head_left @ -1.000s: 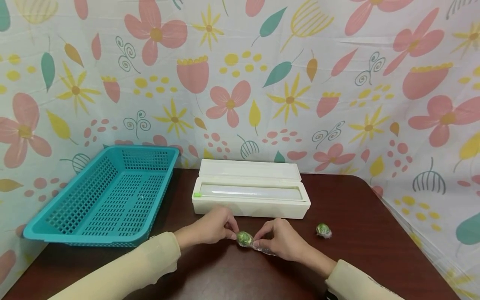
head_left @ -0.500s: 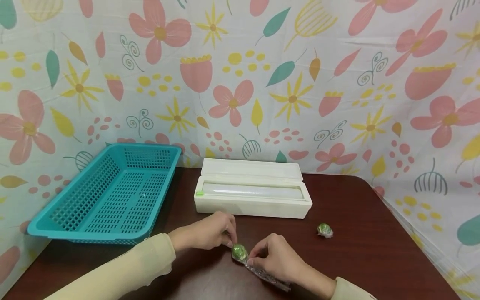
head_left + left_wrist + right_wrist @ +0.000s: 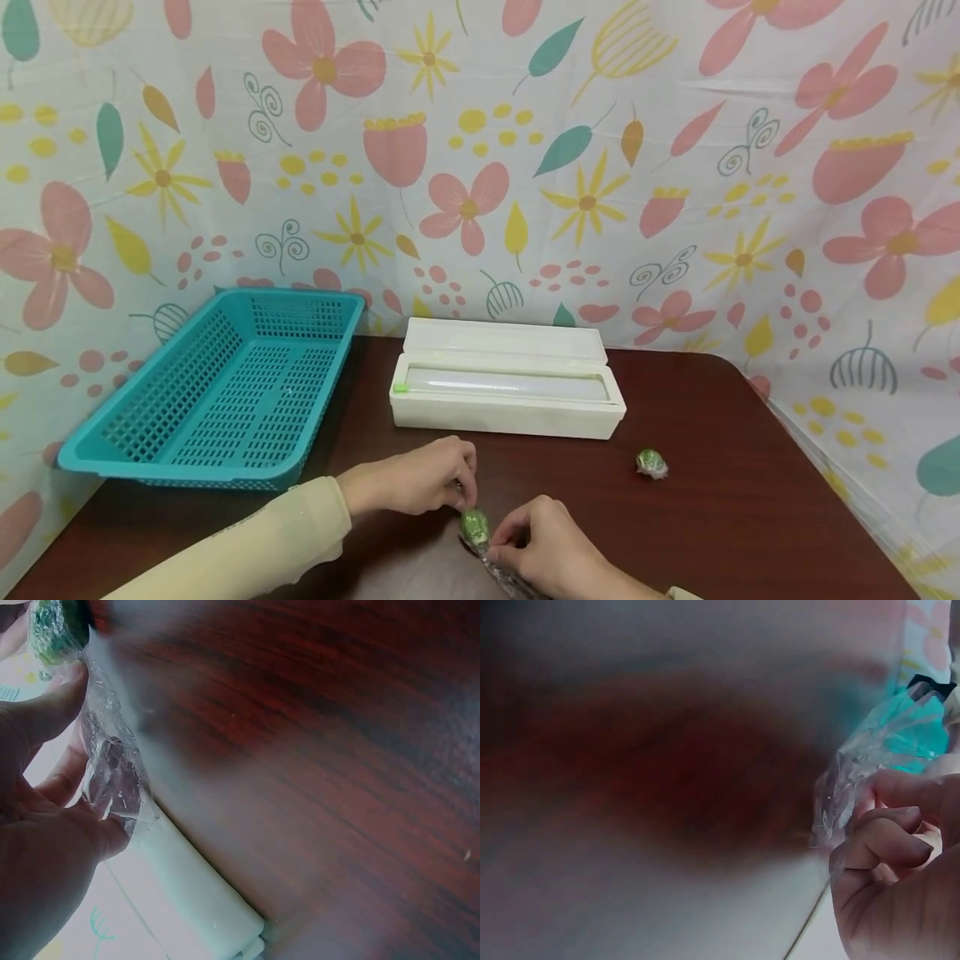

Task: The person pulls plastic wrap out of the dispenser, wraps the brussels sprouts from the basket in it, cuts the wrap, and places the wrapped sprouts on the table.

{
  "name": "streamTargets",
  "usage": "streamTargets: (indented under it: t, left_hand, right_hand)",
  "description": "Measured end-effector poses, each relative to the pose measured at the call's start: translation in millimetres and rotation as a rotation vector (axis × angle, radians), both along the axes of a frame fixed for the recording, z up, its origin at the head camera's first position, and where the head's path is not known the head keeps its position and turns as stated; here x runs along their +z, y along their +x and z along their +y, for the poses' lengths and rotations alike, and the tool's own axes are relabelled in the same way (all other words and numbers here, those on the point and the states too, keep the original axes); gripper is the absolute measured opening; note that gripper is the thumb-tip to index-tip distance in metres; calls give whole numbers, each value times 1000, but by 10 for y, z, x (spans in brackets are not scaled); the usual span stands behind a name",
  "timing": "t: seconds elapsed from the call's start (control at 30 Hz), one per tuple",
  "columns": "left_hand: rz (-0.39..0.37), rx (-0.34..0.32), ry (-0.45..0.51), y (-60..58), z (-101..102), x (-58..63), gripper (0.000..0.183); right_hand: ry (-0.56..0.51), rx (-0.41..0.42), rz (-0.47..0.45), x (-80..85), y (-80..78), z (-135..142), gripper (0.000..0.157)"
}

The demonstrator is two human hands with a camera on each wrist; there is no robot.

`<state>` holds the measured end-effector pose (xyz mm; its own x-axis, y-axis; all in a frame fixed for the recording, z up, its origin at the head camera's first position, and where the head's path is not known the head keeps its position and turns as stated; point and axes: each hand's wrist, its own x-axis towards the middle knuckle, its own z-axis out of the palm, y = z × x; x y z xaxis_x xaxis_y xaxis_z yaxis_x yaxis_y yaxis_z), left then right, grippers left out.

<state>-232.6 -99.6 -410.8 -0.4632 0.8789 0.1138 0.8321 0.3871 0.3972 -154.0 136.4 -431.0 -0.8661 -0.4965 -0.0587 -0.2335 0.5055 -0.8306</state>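
Note:
A small green ball (image 3: 475,527), wrapped in clear cling film, is held between both hands near the front of the table in the head view. From the far side, my left hand (image 3: 427,477) pinches the wrap at one end. On the near right, my right hand (image 3: 551,546) pinches the twisted film (image 3: 507,577) trailing from the ball. In the left wrist view, crinkled film (image 3: 112,761) runs along the left fingers, the ball (image 3: 58,631) at the top corner. Film (image 3: 847,780) also bunches at the right hand's fingertips in the right wrist view.
Behind the hands stands a white cling film dispenser (image 3: 502,418), lid up, with its roll (image 3: 502,383) showing. A second wrapped green ball (image 3: 651,463) lies to the right. The teal basket (image 3: 202,473) stands at left. A flowered cloth (image 3: 480,275) hangs behind the dark table.
Both hands and the wrapped ball have come nearer the front edge. The ball's film tail has swung from pointing right to pointing down and right.

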Motion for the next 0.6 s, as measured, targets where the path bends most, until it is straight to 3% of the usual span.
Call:
streamTargets:
  t: [0.13, 0.37, 0.6]
  left_hand:
    - [27, 22, -10, 16, -2, 0, 6]
    - [-51, 146, -29, 47, -31, -37, 10]
    - [-40, 147, -35, 60, -4, 2, 13]
  right_hand:
    - [-11, -1, -4, -24, 10, 12, 9]
    - [-38, 35, 2, -46, 23, 3, 13]
    - [-39, 43, -1, -45, 60, 1, 15]
